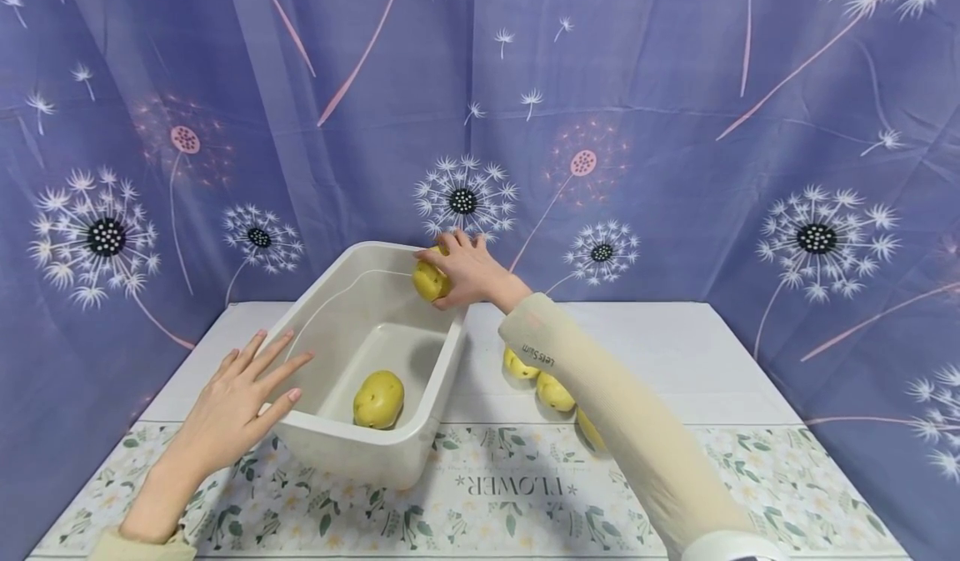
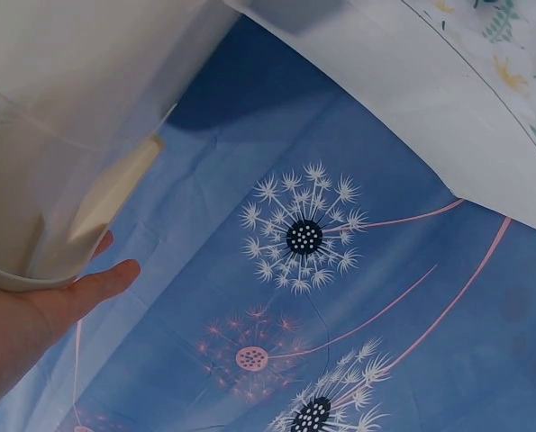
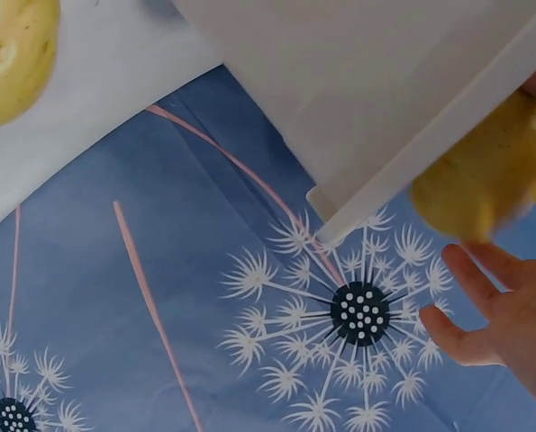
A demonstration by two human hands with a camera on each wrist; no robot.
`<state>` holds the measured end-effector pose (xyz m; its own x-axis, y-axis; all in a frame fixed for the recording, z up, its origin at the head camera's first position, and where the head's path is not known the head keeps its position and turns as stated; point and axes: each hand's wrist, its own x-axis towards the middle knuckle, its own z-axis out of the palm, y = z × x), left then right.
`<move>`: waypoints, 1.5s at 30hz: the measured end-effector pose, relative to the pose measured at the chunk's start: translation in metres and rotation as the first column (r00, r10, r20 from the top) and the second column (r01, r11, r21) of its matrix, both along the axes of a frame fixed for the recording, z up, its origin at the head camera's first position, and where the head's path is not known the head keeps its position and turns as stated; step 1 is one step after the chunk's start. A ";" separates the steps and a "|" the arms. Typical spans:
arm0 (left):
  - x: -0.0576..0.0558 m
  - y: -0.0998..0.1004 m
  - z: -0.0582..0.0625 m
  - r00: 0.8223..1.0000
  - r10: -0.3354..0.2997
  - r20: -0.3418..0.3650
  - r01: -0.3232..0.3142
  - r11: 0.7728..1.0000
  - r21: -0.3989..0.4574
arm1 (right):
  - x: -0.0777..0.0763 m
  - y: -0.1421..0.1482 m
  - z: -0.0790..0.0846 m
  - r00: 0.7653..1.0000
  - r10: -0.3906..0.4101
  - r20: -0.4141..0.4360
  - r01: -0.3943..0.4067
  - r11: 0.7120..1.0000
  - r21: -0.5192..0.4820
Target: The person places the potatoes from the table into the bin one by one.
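Note:
My right hand (image 1: 471,271) grips a yellow potato (image 1: 431,281) at the far right corner of a pale grey plastic bin (image 1: 442,369). In the right wrist view the held potato (image 3: 484,175) shows beyond the bin's rim, with fingers around it. Another potato (image 1: 378,399) lies on the bin's floor at the near end. My left hand (image 1: 234,407) is spread at the bin's near left edge, its fingers straight over the rim. In the left wrist view that hand (image 2: 60,310) touches the bin (image 2: 60,180), with most of its fingers hidden.
Right of the bin, several potatoes (image 1: 555,393) sit in a row on the table, partly hidden by my right sleeve (image 1: 622,411). A floral mat (image 1: 360,519) covers the table's front. A blue dandelion-print curtain (image 1: 660,86) stands behind and on both sides.

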<state>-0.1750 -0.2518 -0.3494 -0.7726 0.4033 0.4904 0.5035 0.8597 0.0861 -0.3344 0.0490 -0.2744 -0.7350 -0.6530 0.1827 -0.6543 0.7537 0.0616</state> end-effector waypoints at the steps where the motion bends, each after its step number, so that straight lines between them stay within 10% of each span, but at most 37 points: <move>1: 0.000 0.000 0.000 1.000 0.000 0.000 0.000 1.000 0.000 | 0.000 0.001 0.000 1.000 -0.005 0.004 0.005 1.000 0.001; 45: 0.001 0.001 0.001 1.000 0.000 0.015 0.000 1.000 0.004 | 0.015 0.037 -0.002 0.989 0.077 -0.123 -0.088 0.993 -0.083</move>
